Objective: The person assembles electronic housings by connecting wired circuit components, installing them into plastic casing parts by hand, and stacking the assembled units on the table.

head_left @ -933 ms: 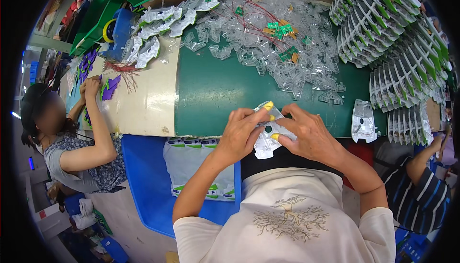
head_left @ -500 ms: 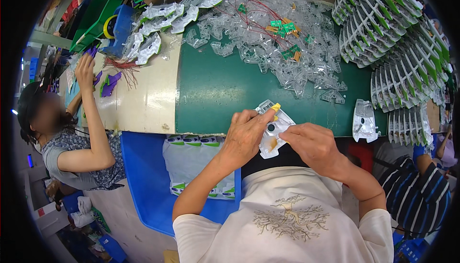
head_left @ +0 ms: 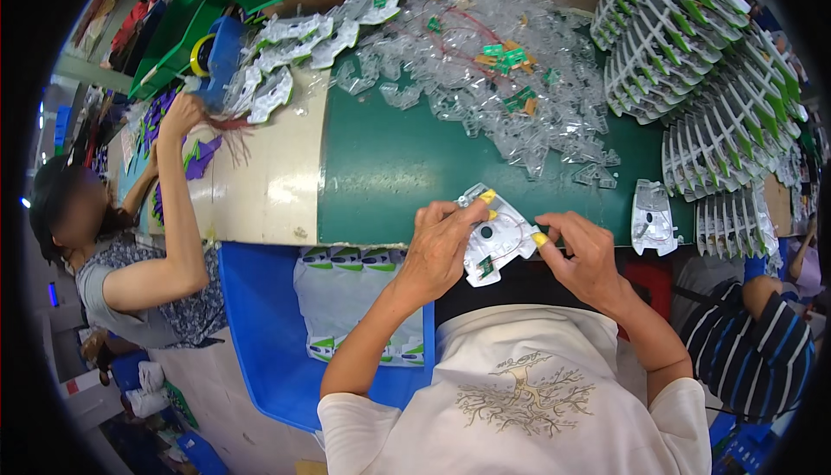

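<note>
My left hand (head_left: 437,245): pinched on white housing (head_left: 509,234)
My right hand (head_left: 589,254): half-curled at its edge, hold unclear
Green board (head_left: 486,265): right of left hand

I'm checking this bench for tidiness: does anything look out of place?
Possibly the green circuit boards: several lie scattered on the heap of clear plastic pieces, so two different kinds of part look mixed together.

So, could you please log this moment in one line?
left hand: holding white shell; right hand: by its right edge; green board: on shell; clear parts: on table
</note>
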`<state>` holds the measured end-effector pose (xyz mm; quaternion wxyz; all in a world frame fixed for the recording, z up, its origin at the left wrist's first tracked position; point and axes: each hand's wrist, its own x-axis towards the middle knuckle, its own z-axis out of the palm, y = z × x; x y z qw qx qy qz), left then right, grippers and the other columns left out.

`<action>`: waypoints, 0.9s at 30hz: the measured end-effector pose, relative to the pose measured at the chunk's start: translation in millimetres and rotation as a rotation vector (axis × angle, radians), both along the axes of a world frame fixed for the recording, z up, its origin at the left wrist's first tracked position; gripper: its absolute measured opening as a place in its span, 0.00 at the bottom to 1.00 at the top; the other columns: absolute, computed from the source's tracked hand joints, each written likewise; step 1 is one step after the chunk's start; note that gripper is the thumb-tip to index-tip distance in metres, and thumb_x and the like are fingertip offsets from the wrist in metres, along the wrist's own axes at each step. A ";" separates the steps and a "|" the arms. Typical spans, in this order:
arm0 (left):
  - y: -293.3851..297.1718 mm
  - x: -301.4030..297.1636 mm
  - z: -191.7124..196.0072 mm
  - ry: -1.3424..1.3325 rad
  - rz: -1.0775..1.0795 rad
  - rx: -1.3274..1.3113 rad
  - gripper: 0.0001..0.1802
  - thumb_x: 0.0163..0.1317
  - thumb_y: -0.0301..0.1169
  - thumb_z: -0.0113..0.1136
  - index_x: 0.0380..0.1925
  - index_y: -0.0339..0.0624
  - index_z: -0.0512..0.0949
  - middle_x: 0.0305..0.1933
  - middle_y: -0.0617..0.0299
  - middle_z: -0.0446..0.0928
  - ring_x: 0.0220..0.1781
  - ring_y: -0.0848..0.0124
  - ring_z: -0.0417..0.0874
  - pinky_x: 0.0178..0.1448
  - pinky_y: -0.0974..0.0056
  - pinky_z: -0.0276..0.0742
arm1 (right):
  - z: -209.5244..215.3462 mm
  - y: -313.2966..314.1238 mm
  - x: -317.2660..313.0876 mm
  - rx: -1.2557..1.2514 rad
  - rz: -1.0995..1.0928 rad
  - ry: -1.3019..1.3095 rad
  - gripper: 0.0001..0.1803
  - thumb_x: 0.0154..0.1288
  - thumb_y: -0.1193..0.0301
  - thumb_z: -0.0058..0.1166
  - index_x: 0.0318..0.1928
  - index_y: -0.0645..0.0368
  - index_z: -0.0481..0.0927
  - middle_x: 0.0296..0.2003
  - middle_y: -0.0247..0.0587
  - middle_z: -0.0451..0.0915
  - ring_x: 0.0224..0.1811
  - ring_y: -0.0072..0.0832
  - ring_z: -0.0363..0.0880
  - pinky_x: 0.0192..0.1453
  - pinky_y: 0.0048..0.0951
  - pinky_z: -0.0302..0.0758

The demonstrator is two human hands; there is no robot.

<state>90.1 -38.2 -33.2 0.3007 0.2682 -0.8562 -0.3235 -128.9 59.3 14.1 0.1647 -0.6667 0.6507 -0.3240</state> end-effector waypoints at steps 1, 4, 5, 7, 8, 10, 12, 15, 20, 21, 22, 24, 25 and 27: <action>0.3 -3.4 -1.6 0.007 -0.010 -0.018 0.26 0.62 0.17 0.53 0.62 0.40 0.70 0.49 0.59 0.84 0.48 0.58 0.75 0.55 0.55 0.64 | -2.7 4.5 -1.7 0.095 -0.041 -0.093 0.13 0.54 0.79 0.62 0.43 0.61 0.79 0.27 0.42 0.81 0.25 0.35 0.83 0.28 0.34 0.77; 0.5 -1.0 -2.7 -0.023 0.023 -0.067 0.26 0.57 0.16 0.55 0.57 0.38 0.74 0.49 0.59 0.83 0.49 0.55 0.76 0.55 0.53 0.65 | -26.1 5.5 7.3 0.052 -0.033 -0.235 0.13 0.58 0.78 0.59 0.45 0.58 0.76 0.26 0.45 0.80 0.27 0.41 0.82 0.30 0.39 0.76; 1.1 3.5 -1.2 -0.024 0.033 -0.051 0.24 0.57 0.15 0.56 0.55 0.37 0.75 0.49 0.55 0.82 0.49 0.55 0.76 0.55 0.52 0.67 | -22.5 4.4 10.5 0.029 -0.012 -0.264 0.11 0.58 0.78 0.58 0.42 0.59 0.75 0.25 0.46 0.79 0.27 0.42 0.81 0.30 0.39 0.75; 5.1 -1.5 11.5 0.055 0.128 -0.185 0.22 0.55 0.16 0.61 0.52 0.36 0.76 0.51 0.49 0.79 0.51 0.53 0.76 0.55 0.52 0.70 | -11.1 13.3 0.4 -0.018 -0.037 -0.275 0.10 0.58 0.81 0.57 0.41 0.60 0.75 0.25 0.43 0.77 0.24 0.35 0.80 0.29 0.34 0.75; 7.1 -3.3 17.8 0.055 0.217 -0.282 0.22 0.54 0.16 0.63 0.51 0.35 0.77 0.52 0.47 0.78 0.51 0.52 0.76 0.55 0.52 0.71 | -8.7 21.0 -6.1 0.011 -0.067 -0.308 0.10 0.58 0.80 0.56 0.41 0.60 0.75 0.26 0.44 0.77 0.25 0.38 0.81 0.29 0.36 0.75; 5.8 -7.3 22.3 0.076 0.276 -0.362 0.21 0.54 0.18 0.66 0.50 0.36 0.77 0.53 0.48 0.77 0.51 0.50 0.76 0.55 0.53 0.71 | -0.8 51.0 -31.3 -0.014 -0.213 -0.266 0.11 0.57 0.81 0.56 0.41 0.58 0.76 0.27 0.42 0.79 0.25 0.32 0.81 0.29 0.30 0.75; 6.5 -16.8 22.2 0.072 0.286 -0.357 0.21 0.55 0.18 0.66 0.51 0.35 0.76 0.52 0.47 0.77 0.51 0.50 0.76 0.55 0.52 0.71 | 6.3 81.6 -60.5 -0.068 -0.364 -0.274 0.11 0.58 0.81 0.57 0.42 0.59 0.76 0.25 0.35 0.77 0.23 0.17 0.74 0.26 0.23 0.72; 11.4 -36.0 18.6 0.000 0.235 -0.235 0.24 0.55 0.20 0.66 0.54 0.33 0.74 0.53 0.43 0.76 0.51 0.46 0.76 0.56 0.50 0.71 | 0.9 114.5 -105.8 -0.107 -0.565 -0.474 0.09 0.62 0.83 0.54 0.42 0.60 0.74 0.25 0.27 0.74 0.25 0.10 0.70 0.27 0.17 0.68; 19.5 -57.4 18.9 -0.017 0.139 -0.203 0.26 0.54 0.19 0.67 0.54 0.33 0.74 0.53 0.44 0.76 0.51 0.47 0.76 0.55 0.51 0.72 | -17.7 125.0 -143.7 -0.116 -0.698 -0.576 0.08 0.63 0.83 0.52 0.43 0.63 0.73 0.27 0.27 0.74 0.26 0.10 0.68 0.29 0.16 0.65; 19.6 -59.5 19.8 -0.025 0.119 -0.196 0.26 0.53 0.19 0.67 0.54 0.33 0.75 0.53 0.44 0.76 0.51 0.47 0.76 0.55 0.52 0.73 | -19.5 124.8 -144.5 -0.122 -0.693 -0.580 0.08 0.63 0.83 0.52 0.43 0.63 0.73 0.27 0.27 0.74 0.26 0.10 0.68 0.29 0.16 0.65; 20.0 -59.2 20.5 -0.029 0.122 -0.197 0.25 0.53 0.19 0.68 0.54 0.33 0.75 0.53 0.45 0.76 0.51 0.47 0.77 0.55 0.52 0.73 | -21.7 121.8 -142.7 -0.145 -0.725 -0.575 0.10 0.63 0.83 0.51 0.45 0.63 0.73 0.27 0.27 0.74 0.26 0.10 0.68 0.29 0.16 0.65; 20.3 -56.4 23.8 -0.038 0.118 -0.192 0.25 0.53 0.19 0.68 0.53 0.32 0.76 0.52 0.44 0.77 0.51 0.47 0.77 0.55 0.51 0.73 | -29.2 121.7 -138.0 -0.158 -0.773 -0.575 0.14 0.63 0.84 0.50 0.50 0.64 0.73 0.27 0.28 0.74 0.27 0.11 0.69 0.30 0.17 0.66; 19.3 -53.4 22.7 -0.045 0.124 -0.183 0.25 0.52 0.19 0.68 0.52 0.33 0.76 0.52 0.45 0.77 0.51 0.48 0.78 0.55 0.52 0.74 | -29.2 121.5 -135.3 -0.181 -0.765 -0.623 0.15 0.63 0.84 0.50 0.51 0.63 0.73 0.26 0.28 0.74 0.27 0.12 0.70 0.30 0.17 0.66; 15.1 -52.9 22.1 -0.030 0.128 -0.154 0.25 0.52 0.20 0.68 0.52 0.34 0.77 0.52 0.46 0.77 0.51 0.48 0.78 0.55 0.52 0.74 | -29.6 129.9 -137.1 -0.206 -0.838 -0.482 0.14 0.65 0.84 0.52 0.51 0.63 0.75 0.22 0.26 0.72 0.24 0.12 0.69 0.29 0.17 0.65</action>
